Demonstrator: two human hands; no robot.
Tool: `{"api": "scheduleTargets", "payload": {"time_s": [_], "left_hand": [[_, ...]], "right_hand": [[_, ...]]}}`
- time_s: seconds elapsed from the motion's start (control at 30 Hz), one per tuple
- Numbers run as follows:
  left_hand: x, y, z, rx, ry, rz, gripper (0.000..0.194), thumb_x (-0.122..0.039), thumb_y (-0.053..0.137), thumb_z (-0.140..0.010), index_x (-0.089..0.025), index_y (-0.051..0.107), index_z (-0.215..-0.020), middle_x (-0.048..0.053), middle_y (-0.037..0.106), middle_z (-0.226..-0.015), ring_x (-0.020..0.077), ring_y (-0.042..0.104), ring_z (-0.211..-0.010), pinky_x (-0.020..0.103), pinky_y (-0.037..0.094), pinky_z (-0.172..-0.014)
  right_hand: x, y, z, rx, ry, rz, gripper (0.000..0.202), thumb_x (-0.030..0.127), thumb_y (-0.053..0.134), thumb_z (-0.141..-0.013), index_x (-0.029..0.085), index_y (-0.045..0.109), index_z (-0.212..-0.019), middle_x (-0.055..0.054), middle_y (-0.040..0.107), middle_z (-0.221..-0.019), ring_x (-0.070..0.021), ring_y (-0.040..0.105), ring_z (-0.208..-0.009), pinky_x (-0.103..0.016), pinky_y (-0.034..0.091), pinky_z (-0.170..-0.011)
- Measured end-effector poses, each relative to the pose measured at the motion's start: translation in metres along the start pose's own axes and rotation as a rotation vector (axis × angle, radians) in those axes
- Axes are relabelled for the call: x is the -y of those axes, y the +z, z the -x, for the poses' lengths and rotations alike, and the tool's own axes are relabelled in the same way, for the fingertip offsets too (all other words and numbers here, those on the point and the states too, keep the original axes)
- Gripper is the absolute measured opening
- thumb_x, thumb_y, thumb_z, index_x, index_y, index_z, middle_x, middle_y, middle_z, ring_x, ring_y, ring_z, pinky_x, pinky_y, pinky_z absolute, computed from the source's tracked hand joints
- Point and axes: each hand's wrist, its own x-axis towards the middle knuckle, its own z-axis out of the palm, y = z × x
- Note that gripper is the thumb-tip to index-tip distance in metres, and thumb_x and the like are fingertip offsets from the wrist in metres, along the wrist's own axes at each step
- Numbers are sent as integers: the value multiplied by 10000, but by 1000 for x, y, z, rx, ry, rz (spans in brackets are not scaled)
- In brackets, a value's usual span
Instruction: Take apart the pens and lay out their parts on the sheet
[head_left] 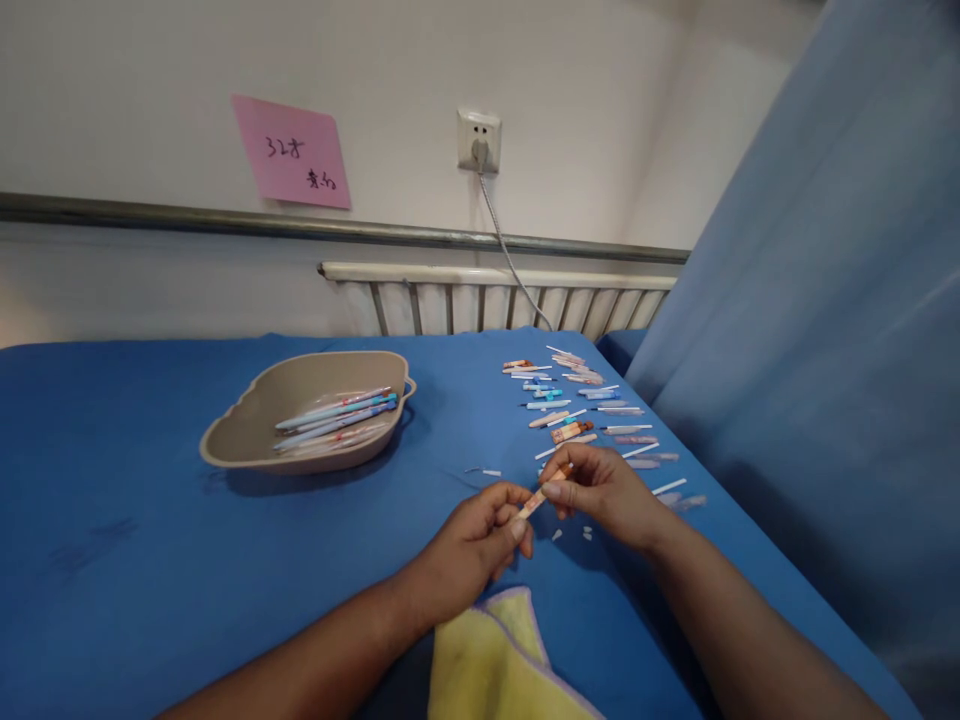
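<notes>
Between both hands, just above the blue sheet, is a cream pen barrel (pixel 534 503) with a reddish pattern and a brown-orange end. My left hand (pixel 476 545) pinches its lower end between thumb and fingers. The upper, brown-orange end is gripped by the fingertips of my right hand (pixel 604 490). Beyond my right hand lie rows of loose pen parts: cream and brown barrels (pixel 571 432), blue pieces, clear barrels and thin white refills (pixel 640 450). Several small white tips (pixel 587 533) rest on the sheet below my right hand.
A beige basin (pixel 251 425) at the left holds several pens (pixel 337 420). A yellow cloth (pixel 487 665) with a purple edge lies at the front. Blue fabric (pixel 847 330) hangs along the right. A cable (pixel 506 245) runs from a wall socket (pixel 478 140) behind the surface.
</notes>
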Motion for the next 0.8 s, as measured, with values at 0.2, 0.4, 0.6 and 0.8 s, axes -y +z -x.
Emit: {"api": "scheduleTargets", "payload": {"time_s": [0.2, 0.4, 0.6, 0.8], "left_hand": [[-8, -1, 4, -61, 51, -262, 227, -353, 434, -872, -173, 524, -978, -17, 551, -678, 91, 430, -559, 198, 325, -530], [-19, -3, 7, -94, 71, -576, 248, -294, 393, -873, -224, 486, -1092, 6, 602, -787, 168, 541, -752, 256, 382, -678], [-20, -10, 4, -123, 76, -648, 199, -287, 415, -866, -220, 504, -1031, 15, 639, -833, 175, 571, -772, 246, 380, -658], [-20, -11, 5, -122, 78, -752, 140, -269, 398, -877, -222, 513, -942, 16, 634, -826, 172, 577, -755, 235, 362, -630]], "right_hand": [[1, 4, 1, 10, 29, 30, 270, 411, 673, -701, 171, 552, -715, 32, 548, -580, -86, 490, -475, -223, 403, -478], [1, 5, 6, 27, -43, 311, 182, 356, 567, -797, 191, 549, -725, 41, 498, -565, -98, 442, -514, -223, 352, -496], [5, 9, 9, 26, -206, 586, 36, 236, 537, -813, 212, 544, -787, 15, 555, -687, -122, 472, -607, -232, 329, -551], [-6, 12, 2, 4, -199, 792, 207, 319, 494, -851, 200, 533, -686, 4, 540, -617, -126, 469, -569, -244, 277, -529]]}}
